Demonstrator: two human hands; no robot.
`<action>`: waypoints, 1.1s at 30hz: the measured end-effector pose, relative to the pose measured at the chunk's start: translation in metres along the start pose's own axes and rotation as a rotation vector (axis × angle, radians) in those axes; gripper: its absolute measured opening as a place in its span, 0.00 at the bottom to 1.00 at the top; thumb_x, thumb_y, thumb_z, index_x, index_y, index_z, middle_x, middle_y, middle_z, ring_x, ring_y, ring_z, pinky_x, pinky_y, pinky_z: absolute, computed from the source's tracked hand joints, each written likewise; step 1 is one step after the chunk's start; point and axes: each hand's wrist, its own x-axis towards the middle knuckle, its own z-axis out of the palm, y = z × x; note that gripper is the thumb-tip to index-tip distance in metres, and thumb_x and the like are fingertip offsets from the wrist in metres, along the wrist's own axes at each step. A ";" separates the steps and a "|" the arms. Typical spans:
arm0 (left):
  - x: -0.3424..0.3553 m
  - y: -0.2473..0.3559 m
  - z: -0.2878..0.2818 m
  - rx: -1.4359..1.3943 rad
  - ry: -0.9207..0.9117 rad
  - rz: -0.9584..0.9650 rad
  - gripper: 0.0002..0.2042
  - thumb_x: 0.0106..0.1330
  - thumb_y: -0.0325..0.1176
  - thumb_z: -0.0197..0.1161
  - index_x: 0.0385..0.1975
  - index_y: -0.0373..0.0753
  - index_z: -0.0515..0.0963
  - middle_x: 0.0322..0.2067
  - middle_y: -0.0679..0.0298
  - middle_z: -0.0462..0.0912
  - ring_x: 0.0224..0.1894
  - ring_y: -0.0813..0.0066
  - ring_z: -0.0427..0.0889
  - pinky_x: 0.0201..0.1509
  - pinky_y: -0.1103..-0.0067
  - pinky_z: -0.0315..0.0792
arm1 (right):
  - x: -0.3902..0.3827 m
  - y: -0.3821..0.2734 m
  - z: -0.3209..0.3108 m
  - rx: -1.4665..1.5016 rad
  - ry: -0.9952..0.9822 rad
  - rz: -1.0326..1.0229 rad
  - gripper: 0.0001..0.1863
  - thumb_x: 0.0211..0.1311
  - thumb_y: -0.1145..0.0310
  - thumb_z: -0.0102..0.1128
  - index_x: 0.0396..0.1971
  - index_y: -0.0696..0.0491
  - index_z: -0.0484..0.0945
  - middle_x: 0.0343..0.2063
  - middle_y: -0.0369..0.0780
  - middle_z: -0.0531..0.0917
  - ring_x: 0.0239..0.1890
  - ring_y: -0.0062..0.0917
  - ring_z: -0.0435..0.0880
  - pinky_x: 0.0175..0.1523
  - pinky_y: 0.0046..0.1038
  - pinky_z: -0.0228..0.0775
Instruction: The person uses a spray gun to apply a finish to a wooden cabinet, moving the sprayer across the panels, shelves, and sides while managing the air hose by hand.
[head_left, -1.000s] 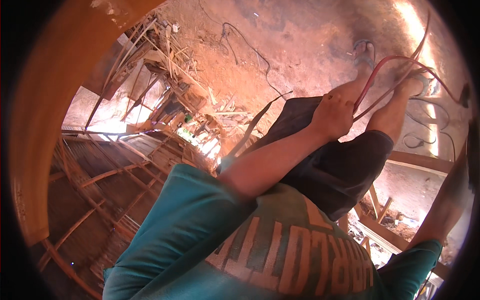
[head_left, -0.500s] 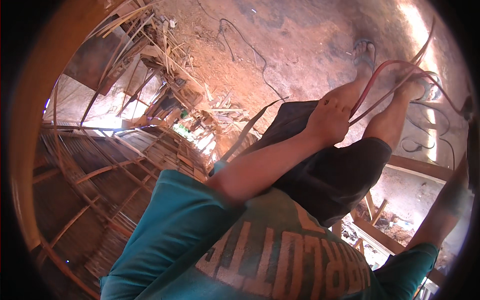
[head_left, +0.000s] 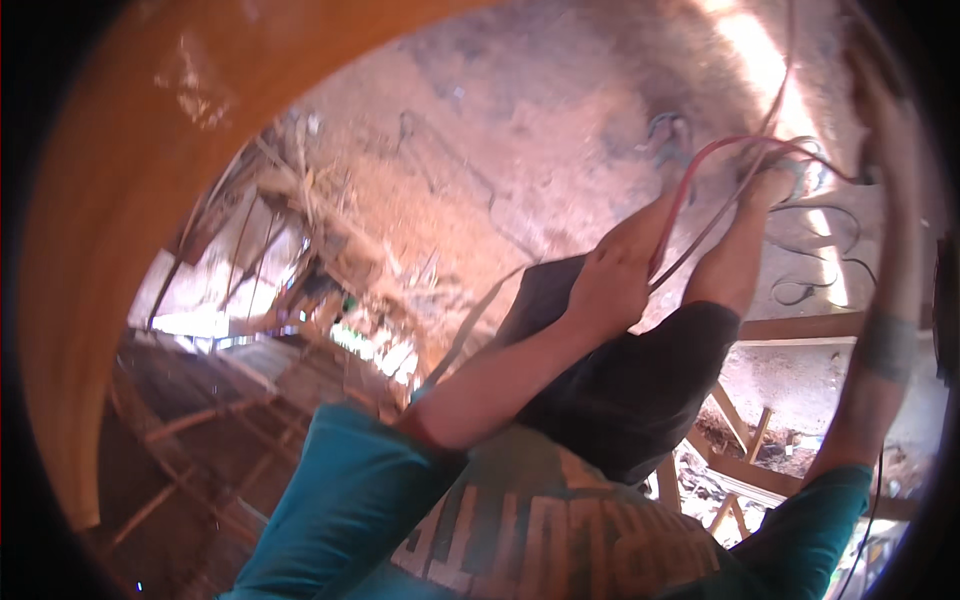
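Observation:
My left hand (head_left: 610, 288) is closed round a red hose (head_left: 700, 160) above my lap, fingers wrapped over it. From this fist the hose arches away to the right, down to a dark end piece (head_left: 866, 180) beside my right forearm. A second, thinner strand (head_left: 715, 225) runs up from the same fist toward the top edge. My right arm stretches far up along the right rim; my right hand (head_left: 872, 95) is smeared by motion, and whether its fingers hold anything is unclear.
An orange-brown curved surface (head_left: 190, 110) fills the upper left. Wood scraps (head_left: 300, 165) lie on the dirt floor (head_left: 520, 110) at left. Dark cable (head_left: 820, 290) coils near my sandalled feet. Wooden framing (head_left: 800, 327) stands at right, beside my knee.
My right arm has swung further up and into view along the right side. The left hand and hose sit slightly lower and further left. The orange-brown surface covers more of the upper left.

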 end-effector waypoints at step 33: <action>0.022 0.015 -0.038 0.069 -0.280 -0.010 0.15 0.64 0.39 0.58 0.39 0.32 0.76 0.28 0.53 0.83 0.47 0.57 0.77 0.52 0.61 0.68 | -0.010 0.020 0.056 0.214 0.066 0.269 0.15 0.64 0.58 0.63 0.38 0.56 0.81 0.20 0.36 0.75 0.26 0.19 0.72 0.33 0.28 0.64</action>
